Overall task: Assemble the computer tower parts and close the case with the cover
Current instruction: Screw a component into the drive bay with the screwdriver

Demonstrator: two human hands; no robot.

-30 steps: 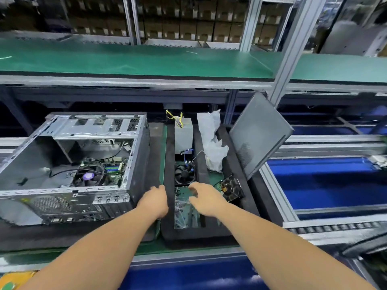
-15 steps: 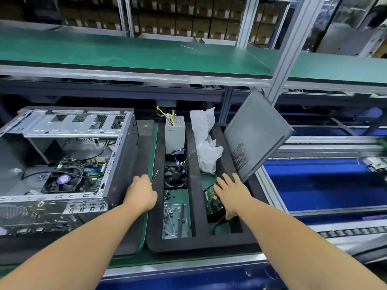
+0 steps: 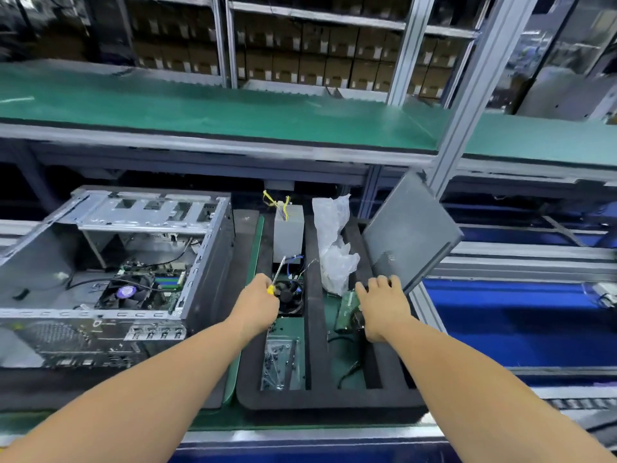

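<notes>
Head cam: left hand (image 3: pixel 258 304) has its grip clenched round a screwdriver (image 3: pixel 275 276) w/ yellow handle, shaft angled up and away from the grip. Just right of that grip sits a black fan (image 3: pixel 291 297) in the left slot of the black foam tray (image 3: pixel 314 329); nearer the person from the grip, a clear bag of screws (image 3: pixel 278 365); beyond it, a grey power supply (image 3: pixel 288 235) w/ yellow wires. Right hand (image 3: pixel 384 305) is over the tray's right slot, fingers spread and straight, grip released, resting on a green circuit board (image 3: pixel 347 309). Cover (image 3: pixel 409 233) leans tilted just beyond and right of that hand, lower edge near the fingertips; can't tell if touching. White plastic bag (image 3: pixel 334 242) lies between the two hands, farther back. Open computer case (image 3: pixel 110 272) lies on the surface well left of the left grip, motherboard and cooler visible inside.
</notes>
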